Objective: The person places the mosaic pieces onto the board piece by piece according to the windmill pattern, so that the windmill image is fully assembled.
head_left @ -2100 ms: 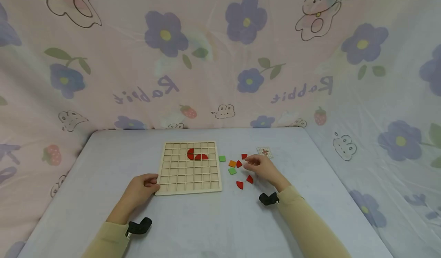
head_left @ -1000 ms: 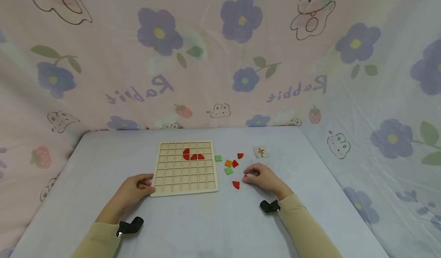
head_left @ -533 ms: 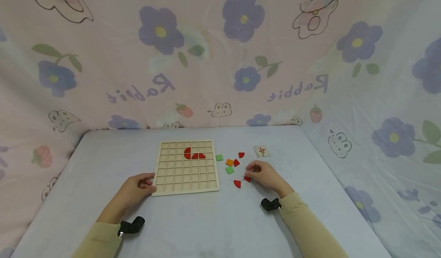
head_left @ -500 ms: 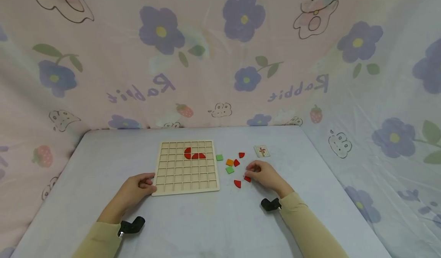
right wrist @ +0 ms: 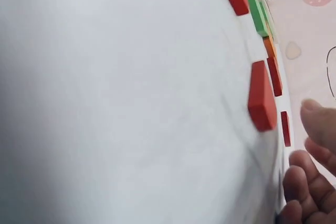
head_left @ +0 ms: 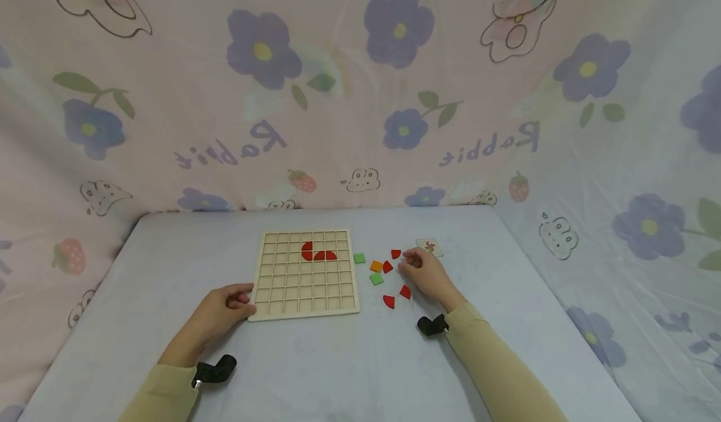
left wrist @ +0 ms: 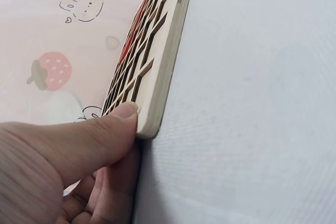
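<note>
A wooden grid board (head_left: 304, 284) lies on the table, with red quarter-round pieces (head_left: 306, 251) in its upper cells. My left hand (head_left: 216, 312) grips the board's near left corner; in the left wrist view the thumb of that hand (left wrist: 79, 150) presses on the corner of the board (left wrist: 157, 87). Right of the board, my right hand (head_left: 427, 275) is above the table near a red piece (head_left: 396, 254), its fingers apart and nothing seen between them. The right wrist view shows the same hand (right wrist: 315, 177) beyond a red block (right wrist: 261, 98).
Loose pieces lie right of the board: green squares (head_left: 376, 278), an orange one (head_left: 376, 266) and several red ones (head_left: 389, 301). A small pattern card (head_left: 430, 247) lies behind my right hand, which partly covers it. Patterned cloth (head_left: 338, 96) hangs behind the table.
My right hand has let go of a red piece, which now lies on the table, and has moved away from me toward the card. My left hand has stayed on the board's corner.
</note>
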Demonstrator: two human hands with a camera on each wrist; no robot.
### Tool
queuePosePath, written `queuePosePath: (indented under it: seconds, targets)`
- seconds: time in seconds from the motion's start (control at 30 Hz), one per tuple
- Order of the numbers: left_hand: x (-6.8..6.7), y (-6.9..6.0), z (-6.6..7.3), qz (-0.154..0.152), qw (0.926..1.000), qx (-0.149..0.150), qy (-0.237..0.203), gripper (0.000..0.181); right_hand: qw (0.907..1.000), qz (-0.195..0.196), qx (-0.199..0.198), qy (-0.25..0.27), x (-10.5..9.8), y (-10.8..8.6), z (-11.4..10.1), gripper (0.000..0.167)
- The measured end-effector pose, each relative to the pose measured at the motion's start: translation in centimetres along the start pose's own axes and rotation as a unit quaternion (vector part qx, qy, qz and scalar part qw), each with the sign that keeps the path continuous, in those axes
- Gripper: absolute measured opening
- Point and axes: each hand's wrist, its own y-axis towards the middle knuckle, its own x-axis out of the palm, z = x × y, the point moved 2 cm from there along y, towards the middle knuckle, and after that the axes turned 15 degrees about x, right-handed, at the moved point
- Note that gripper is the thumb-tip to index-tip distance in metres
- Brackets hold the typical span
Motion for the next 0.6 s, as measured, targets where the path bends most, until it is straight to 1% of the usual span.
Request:
queuePosePath:
  seconds: [0.13,0.2,0.3,0.43,0.6]
  targets:
    - [0.1,0.1,0.0,0.0,1.0,-0.001,0.001,0.055,0.9998,0.018,0.0,0.002,0.2,1.0,-0.6,0.036]
    - [0.2,0.2,-0.1,0.0,1.0,-0.002,-0.003,0.055,0.9998,0.02,0.008,0.001,0.4,1.2,-0.6,0.036]
    - [0.3,0.2,-0.1,0.002,1.0,-0.001,-0.008,0.055,0.9997,0.023,0.006,-0.004,0.6,1.4,-0.7,0.034]
    - [0.2,0.1,0.0,0.006,1.0,0.002,-0.003,0.055,0.9998,0.016,-0.005,-0.008,0.9,1.3,-0.9,0.033]
    - [0.1,0.0,-0.1,0.004,1.0,0.004,0.004,0.055,0.9999,0.002,-0.001,-0.014,1.1,1.3,-1.1,0.034]
